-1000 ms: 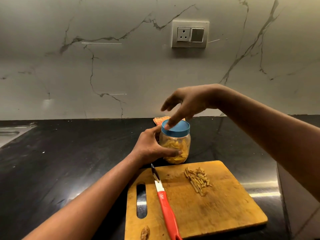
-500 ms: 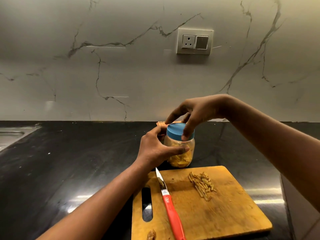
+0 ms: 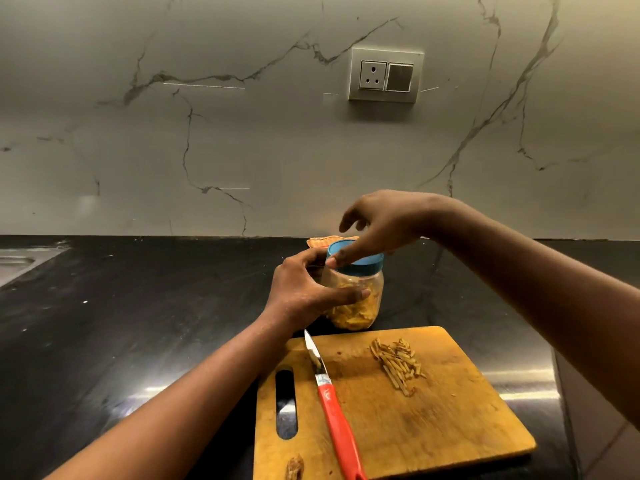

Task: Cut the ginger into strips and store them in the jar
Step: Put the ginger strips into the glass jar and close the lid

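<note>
We see the left hand [image 3: 304, 289] wrapped round the jar [image 3: 360, 308] on the table [image 3: 138, 323]. The right hand [image 3: 381, 226] arches over its blue lid [image 3: 365, 263], one digit on the rim; gripping or not, we cannot tell. In front of the jar, the knife [image 3: 334, 407] has a handle mark too blurred to read, and ginger strips [image 3: 398, 365] lie on the board [image 3: 450, 427].

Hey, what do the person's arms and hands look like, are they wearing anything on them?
Nothing worn shows. The left forearm and right forearm are bare to the frame edge, with no sleeves. The left hand and right hand have no gloves, and no watch, bracelet or ring is visible.
</note>
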Motion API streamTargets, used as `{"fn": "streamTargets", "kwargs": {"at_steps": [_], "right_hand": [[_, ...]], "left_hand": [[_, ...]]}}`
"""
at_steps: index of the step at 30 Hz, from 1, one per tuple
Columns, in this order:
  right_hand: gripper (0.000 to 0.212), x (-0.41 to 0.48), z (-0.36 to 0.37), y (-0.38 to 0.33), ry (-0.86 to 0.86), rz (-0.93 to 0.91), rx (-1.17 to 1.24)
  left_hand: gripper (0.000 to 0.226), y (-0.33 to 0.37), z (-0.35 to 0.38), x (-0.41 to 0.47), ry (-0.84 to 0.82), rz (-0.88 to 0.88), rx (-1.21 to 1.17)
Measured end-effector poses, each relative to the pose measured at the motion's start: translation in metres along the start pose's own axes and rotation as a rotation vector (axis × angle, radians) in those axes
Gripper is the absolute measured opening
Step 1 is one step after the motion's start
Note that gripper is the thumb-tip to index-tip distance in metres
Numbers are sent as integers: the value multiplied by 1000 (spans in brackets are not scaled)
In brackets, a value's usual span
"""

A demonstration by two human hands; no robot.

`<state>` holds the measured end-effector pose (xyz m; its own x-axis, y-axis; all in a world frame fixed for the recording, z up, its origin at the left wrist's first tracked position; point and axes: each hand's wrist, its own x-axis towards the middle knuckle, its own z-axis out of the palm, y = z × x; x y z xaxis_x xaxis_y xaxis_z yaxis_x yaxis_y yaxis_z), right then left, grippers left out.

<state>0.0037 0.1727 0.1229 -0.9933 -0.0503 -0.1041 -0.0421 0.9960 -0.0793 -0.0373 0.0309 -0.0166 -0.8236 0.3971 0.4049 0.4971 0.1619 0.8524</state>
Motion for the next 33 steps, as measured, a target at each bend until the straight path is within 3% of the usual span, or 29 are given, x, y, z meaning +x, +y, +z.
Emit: {"fn": "streamTargets", "kwargs": {"at_steps": [2,6,11,14,23,33], "right_hand": [[82,4,8,-3,7,31,34],[57,2,2,-3,-24,-85,22],[61,-4,-15,5,-69,-207,188],[57,-6,-19,17,-13,-178,394],[63,-20,43,86,557,15,538],[52,-41,140,110,471,145,608]], "left_hand": [[77,0,0,0,0,0,-1],[80,1,-1,0,-8,0,3],[83,1,-2,1,-23,1,-6],[86,-1,-2,1,-21,-1,-12],[84,-2,-4,1,-49,32,15],[85,-10,-9,4,-98,28,5]]}}
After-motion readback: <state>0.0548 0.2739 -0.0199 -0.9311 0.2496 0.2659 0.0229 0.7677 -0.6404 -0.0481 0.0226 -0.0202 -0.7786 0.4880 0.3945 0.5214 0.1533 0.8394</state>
